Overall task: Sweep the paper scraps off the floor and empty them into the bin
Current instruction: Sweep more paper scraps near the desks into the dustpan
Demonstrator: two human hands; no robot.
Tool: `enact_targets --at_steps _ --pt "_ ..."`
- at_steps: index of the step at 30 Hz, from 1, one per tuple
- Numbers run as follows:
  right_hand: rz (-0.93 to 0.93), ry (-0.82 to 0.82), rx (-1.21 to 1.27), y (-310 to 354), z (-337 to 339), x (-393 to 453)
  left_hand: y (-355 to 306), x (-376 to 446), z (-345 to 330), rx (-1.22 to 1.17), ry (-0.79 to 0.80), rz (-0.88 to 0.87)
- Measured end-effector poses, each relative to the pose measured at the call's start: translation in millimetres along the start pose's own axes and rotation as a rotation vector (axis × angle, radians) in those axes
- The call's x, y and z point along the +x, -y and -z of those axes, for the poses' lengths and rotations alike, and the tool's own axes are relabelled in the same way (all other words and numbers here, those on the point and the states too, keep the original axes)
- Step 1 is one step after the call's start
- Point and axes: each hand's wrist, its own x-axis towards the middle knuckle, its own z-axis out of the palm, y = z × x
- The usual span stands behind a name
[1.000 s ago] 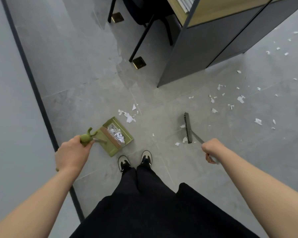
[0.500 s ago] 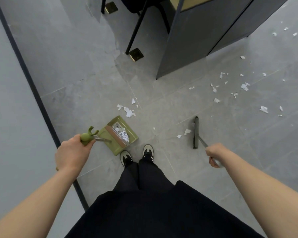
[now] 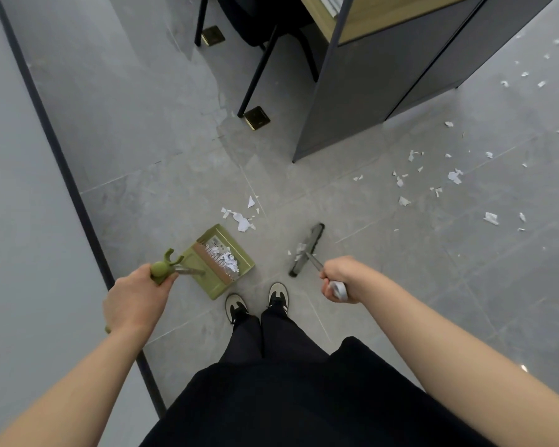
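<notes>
Looking down from the head camera, much was cut off: both forearms ran out of the bottom corners, and the black trousers (image 3: 291, 391) filled the lower middle, hiding the floor beneath them. The bin did not appear in the view. The left hand (image 3: 136, 301) gripped the green plastic knob of the long handle (image 3: 162, 269), fingers curled round it, though the fingers themselves lay under the hand and were hard to make out. That handle led to the olive-green rectangular dustpan (image 3: 221, 262), resting on the grey tiled floor (image 3: 400, 285) at centre frame with a heap of torn white paper scraps (image 3: 226, 259) inside it; dark marks on them were too small to read. The right hand (image 3: 339, 279) was clamped round the thin metal broom handle (image 3: 313, 261), whose dark narrow broom head (image 3: 307, 250) lay on the floor just right of the dustpan, a few scraps against its left edge. A small cluster of white scraps (image 3: 242, 217) sat just beyond the dustpan's far edge. Many loose scraps (image 3: 455, 175) were scattered across the right side of the frame, well apart from the pan. Two pale shoes (image 3: 259, 301) stood below the pan. At upper right a dark grey cabinet with a wooden top (image 3: 384, 75) was cut by the frame edge; left of it stood black chair legs with brass feet (image 3: 255, 117). A grey wall with a dark skirting strip (image 3: 62, 162) ran down the left.
</notes>
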Motion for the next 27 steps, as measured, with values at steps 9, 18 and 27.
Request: enact_targets --at_steps 9,18,27 --pt "0.096 0.103 0.071 16.6 -37.7 7.0 18.0 -8.9 1.7 -0.037 -0.026 0.019" --pt "0.186 -0.021 -0.143 33.0 -37.7 7.0 32.0 -7.6 -0.4 -0.036 -0.055 0.075" --pt "0.417 -0.302 -0.724 63.2 -36.3 -9.3 30.0 0.2 -7.2 -0.083 -0.034 0.176"
